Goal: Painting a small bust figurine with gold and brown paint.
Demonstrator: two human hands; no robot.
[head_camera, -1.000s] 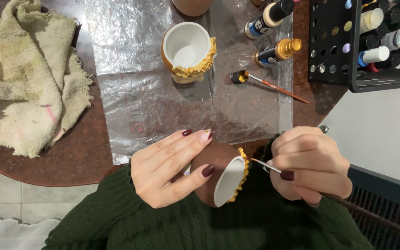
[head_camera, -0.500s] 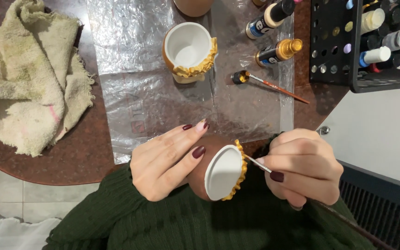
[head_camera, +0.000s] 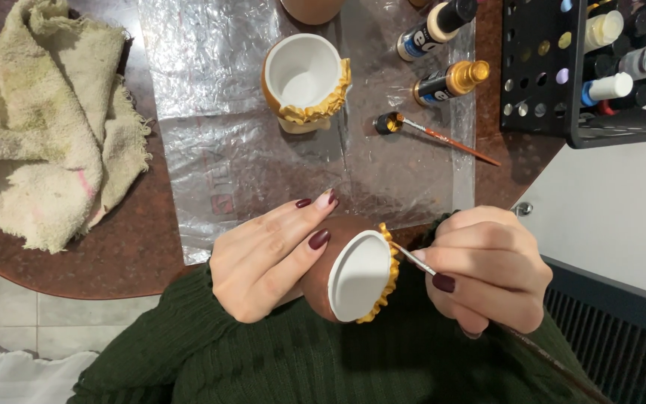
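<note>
— Pot (head_camera: 353, 273) sits tilted above the lap, left hand (head_camera: 267, 258) wrapped around it; right hand (head_camera: 487, 273) pinches the brush (head_camera: 413, 259) at the gold frill (head_camera: 389, 278).
— A slip could smear gold onto the white inside.

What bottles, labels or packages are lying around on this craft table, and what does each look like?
Paint bottle: lying at top centre on the plastic sheet; cream body, black cap, dark label.
Gold paint bottle: lying just below it; gold cap, black label.
Black crate: top right corner, perforated wall, holding small bottles with white, yellow and pale caps.
No signs or screens.
</note>
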